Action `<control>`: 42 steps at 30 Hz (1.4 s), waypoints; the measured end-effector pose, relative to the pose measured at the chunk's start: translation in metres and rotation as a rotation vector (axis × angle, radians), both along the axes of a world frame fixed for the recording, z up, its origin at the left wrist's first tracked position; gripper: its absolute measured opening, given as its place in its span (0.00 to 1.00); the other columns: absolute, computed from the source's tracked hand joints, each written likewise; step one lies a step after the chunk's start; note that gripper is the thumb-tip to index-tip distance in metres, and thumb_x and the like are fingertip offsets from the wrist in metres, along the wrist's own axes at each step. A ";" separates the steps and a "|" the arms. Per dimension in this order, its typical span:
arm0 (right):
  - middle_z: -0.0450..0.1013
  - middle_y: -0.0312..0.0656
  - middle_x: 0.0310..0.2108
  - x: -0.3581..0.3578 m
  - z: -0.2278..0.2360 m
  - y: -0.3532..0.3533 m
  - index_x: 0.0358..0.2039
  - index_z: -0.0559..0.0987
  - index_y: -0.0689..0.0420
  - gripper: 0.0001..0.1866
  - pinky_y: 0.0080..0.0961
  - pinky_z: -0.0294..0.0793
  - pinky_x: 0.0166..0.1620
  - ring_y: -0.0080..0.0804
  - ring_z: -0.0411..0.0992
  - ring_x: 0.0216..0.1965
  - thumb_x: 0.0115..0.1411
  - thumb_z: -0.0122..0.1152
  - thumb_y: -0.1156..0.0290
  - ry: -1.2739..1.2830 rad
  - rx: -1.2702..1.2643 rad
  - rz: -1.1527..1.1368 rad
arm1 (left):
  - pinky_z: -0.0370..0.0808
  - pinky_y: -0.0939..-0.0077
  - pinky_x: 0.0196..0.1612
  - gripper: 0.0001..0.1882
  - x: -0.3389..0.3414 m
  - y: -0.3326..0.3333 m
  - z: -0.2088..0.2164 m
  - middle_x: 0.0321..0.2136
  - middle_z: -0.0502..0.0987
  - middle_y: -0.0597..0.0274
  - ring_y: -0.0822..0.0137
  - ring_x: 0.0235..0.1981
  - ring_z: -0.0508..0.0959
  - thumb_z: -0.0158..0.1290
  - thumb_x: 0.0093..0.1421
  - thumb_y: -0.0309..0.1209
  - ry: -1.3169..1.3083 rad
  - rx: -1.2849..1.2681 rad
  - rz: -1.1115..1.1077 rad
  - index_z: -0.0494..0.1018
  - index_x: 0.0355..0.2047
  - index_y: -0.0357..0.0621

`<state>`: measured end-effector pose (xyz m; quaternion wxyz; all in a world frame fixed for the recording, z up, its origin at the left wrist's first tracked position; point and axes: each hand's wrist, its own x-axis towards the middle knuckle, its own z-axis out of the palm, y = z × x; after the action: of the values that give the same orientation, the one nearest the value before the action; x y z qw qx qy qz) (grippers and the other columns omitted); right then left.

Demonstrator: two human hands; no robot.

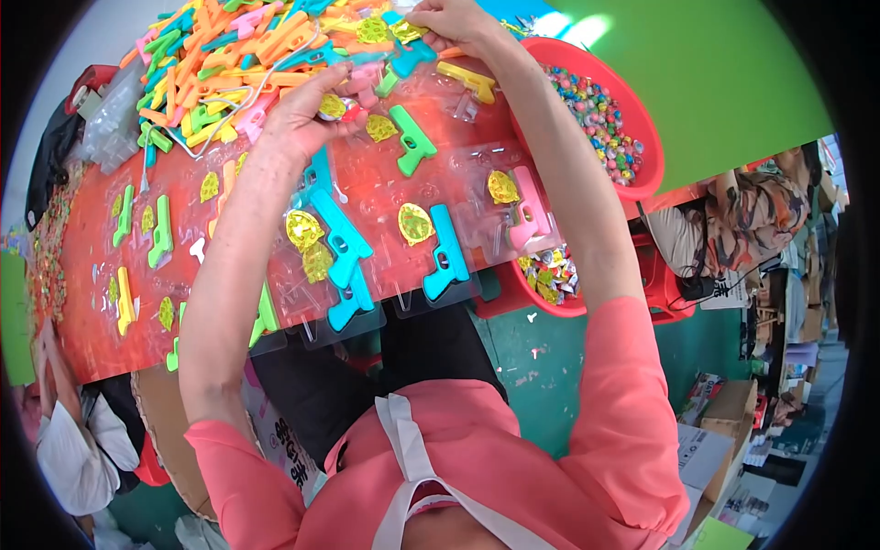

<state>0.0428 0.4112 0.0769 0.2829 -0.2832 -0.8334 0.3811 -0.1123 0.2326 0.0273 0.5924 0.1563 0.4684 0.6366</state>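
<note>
My left hand is curled around a few small shiny pieces, a yellow translucent disc among them; the others are too small to make out. At the far edge of the trays, my right hand pinches a yellow disc above a teal toy gun. Clear plastic trays on the red table hold toy guns with yellow discs beside them: a green gun, a pink gun, a blue gun and stacked blue ones. A yellow gun lies near my right wrist.
A big heap of coloured toy guns covers the table's far left. Under my right forearm stands a red basin of small colourful balls, with another red basin of wrapped pieces below. Other people sit at the left and right.
</note>
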 end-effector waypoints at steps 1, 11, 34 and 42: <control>0.69 0.36 0.16 -0.001 0.004 0.000 0.21 0.75 0.60 0.13 0.25 0.67 0.18 0.23 0.69 0.18 0.57 0.55 0.65 -0.002 0.001 0.001 | 0.75 0.60 0.42 0.19 -0.003 -0.001 0.001 0.39 0.79 0.58 0.60 0.40 0.80 0.59 0.59 0.35 0.029 -0.011 -0.015 0.73 0.49 0.47; 0.75 0.41 0.24 0.007 -0.027 0.069 0.37 0.79 0.59 0.09 0.27 0.73 0.28 0.29 0.73 0.25 0.58 0.57 0.69 -0.326 0.557 0.252 | 0.76 0.63 0.39 0.13 -0.026 -0.033 -0.001 0.37 0.79 0.62 0.65 0.38 0.79 0.52 0.64 0.35 0.190 -0.048 0.024 0.72 0.49 0.50; 0.73 0.44 0.25 0.123 0.015 -0.073 0.37 0.77 0.61 0.10 0.28 0.71 0.29 0.32 0.72 0.25 0.59 0.59 0.68 -0.120 0.615 0.016 | 0.79 0.62 0.38 0.12 0.028 0.001 -0.035 0.43 0.78 0.58 0.56 0.44 0.77 0.52 0.65 0.35 0.064 -0.106 -0.163 0.69 0.47 0.49; 0.71 0.42 0.18 0.264 -0.074 -0.177 0.48 0.75 0.64 0.21 0.24 0.68 0.26 0.25 0.69 0.21 0.57 0.64 0.66 -0.388 0.098 -0.422 | 0.81 0.56 0.41 0.14 0.045 0.038 -0.062 0.43 0.77 0.49 0.50 0.44 0.78 0.54 0.63 0.29 -0.010 -0.134 -0.240 0.66 0.47 0.41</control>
<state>0.3064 0.2343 0.0034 0.2047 -0.5040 -0.8120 0.2117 -0.0673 0.2701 -0.0347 0.6758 0.1682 0.4850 0.5289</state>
